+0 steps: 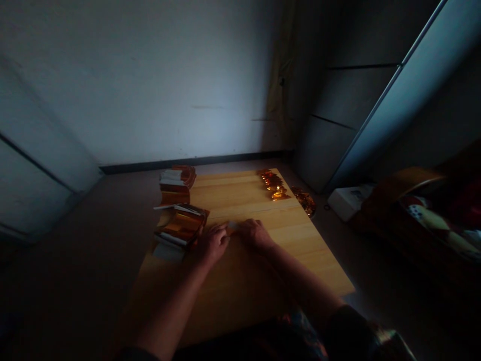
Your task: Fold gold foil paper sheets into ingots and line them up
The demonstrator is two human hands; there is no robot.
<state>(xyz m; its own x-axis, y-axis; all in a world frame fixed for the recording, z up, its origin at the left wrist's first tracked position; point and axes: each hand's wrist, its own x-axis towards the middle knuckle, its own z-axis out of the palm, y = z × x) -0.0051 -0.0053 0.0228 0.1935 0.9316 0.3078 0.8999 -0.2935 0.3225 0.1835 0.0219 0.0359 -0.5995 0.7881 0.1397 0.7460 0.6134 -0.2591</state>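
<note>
My right hand (pixel 257 233) is low over the wooden table, its fingers closed on a small sheet of foil paper (pixel 232 225) that shows pale with an orange edge. Facing it from the left, my left hand (pixel 215 241) has curled fingers at the sheet's other side; most of the sheet is hidden by the two hands. Close to my left hand lies a pile of gold foil paper (pixel 185 224) with white edges. Behind that pile is a second stack of foil paper (pixel 175 179), on the table's far left corner.
Folded shiny gold foil pieces (pixel 274 184) stand in a row at the far right of the table (pixel 296 240). More gold foil pieces (pixel 305 201) lie lower, beyond the right edge. A white box (pixel 347 201) and a wooden chair (pixel 409 175) are on the right.
</note>
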